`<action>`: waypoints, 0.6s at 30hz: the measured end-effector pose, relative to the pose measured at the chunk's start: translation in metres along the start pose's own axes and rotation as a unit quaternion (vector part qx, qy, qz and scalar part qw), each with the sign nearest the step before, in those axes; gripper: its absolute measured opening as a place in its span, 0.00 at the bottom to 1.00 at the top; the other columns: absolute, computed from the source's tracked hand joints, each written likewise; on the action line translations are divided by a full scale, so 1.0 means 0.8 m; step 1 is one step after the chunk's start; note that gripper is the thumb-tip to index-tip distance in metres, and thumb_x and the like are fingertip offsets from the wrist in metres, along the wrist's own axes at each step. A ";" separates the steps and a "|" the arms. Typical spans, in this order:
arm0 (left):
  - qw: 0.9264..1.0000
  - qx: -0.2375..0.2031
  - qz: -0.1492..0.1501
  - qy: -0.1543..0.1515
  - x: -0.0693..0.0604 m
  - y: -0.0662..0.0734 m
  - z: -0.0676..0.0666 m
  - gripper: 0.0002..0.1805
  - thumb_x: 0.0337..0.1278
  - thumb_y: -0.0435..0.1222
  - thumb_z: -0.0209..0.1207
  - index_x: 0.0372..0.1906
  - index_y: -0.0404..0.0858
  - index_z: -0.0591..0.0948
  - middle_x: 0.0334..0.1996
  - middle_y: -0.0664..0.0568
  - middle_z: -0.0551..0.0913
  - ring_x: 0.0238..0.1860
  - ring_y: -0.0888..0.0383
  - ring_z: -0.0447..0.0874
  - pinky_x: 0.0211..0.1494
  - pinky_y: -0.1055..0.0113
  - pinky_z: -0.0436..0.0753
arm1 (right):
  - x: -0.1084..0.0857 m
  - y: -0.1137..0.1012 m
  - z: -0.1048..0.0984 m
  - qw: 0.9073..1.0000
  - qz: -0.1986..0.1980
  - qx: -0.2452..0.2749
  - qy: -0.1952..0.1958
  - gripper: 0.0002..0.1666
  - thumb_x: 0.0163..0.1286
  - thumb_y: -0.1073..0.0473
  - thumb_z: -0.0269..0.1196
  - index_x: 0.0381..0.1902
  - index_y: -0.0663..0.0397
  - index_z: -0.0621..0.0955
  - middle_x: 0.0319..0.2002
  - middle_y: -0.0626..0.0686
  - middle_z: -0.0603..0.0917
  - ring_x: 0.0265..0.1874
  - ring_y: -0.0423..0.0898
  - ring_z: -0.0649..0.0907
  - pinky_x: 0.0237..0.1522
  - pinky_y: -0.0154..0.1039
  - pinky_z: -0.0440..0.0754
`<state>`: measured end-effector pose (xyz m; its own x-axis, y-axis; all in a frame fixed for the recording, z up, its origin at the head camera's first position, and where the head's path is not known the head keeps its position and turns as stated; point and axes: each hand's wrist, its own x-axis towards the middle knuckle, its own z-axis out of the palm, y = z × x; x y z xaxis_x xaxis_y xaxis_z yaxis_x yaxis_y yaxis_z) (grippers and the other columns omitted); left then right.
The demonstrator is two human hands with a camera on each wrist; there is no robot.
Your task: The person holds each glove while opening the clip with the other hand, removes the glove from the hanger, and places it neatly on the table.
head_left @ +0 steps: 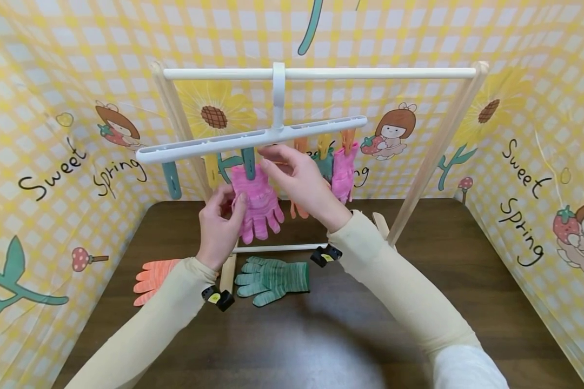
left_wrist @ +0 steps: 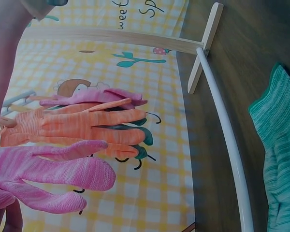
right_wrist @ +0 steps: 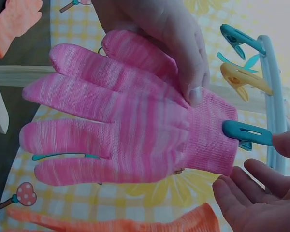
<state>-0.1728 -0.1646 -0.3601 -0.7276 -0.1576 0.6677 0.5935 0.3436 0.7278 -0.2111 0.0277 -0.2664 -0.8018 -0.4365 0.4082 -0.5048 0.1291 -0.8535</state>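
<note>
A pink glove (head_left: 258,202) hangs by its cuff from a teal clip (right_wrist: 246,133) on the white hanger (head_left: 204,145), fingers downward. My left hand (head_left: 222,224) holds the glove's side near the cuff between thumb and fingers; the right wrist view shows the left thumb lying on the pink fabric (right_wrist: 150,121). My right hand (head_left: 304,183) is at the clip's other side. Its thumb is against the clip's upper end in the right wrist view, and its other fingers (right_wrist: 251,183) are loosely spread beside the cuff. The clip's jaws are closed on the cuff.
The hanger tilts on the rack's white bar (head_left: 379,73). Another teal clip (head_left: 172,180) hangs at its left end. Behind are a second pink glove (head_left: 343,173) and orange gloves (left_wrist: 72,123). A green glove (head_left: 272,281) and an orange glove (head_left: 156,278) lie on the table.
</note>
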 end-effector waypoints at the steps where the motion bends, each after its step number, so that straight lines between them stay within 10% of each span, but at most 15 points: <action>1: 1.000 -0.003 -0.001 0.000 -0.001 0.000 0.000 0.06 0.73 0.31 0.60 0.46 0.30 0.81 0.32 0.48 0.81 0.29 0.63 0.74 0.33 0.75 0.74 | 0.002 0.000 0.001 1.000 0.005 -0.003 -0.003 0.24 0.81 0.54 0.59 0.68 0.57 0.78 0.66 0.55 0.81 0.61 0.47 0.84 0.62 0.39 0.80; 18: 1.000 -0.016 -0.007 -0.004 -0.006 0.003 0.000 0.08 0.73 0.30 0.59 0.47 0.28 0.82 0.34 0.47 0.82 0.30 0.64 0.74 0.33 0.75 0.73 | 0.021 0.004 0.011 0.992 0.072 0.091 -0.054 0.25 0.80 0.49 0.60 0.70 0.49 0.78 0.61 0.47 0.83 0.44 0.35 0.80 0.48 0.33 0.77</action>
<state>-0.1679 -0.1634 -0.3612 -0.7381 -0.1554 0.6566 0.5941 0.3118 0.7415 -0.2234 0.0130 -0.2654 -0.8173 -0.5195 0.2491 -0.3138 0.0387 -0.9487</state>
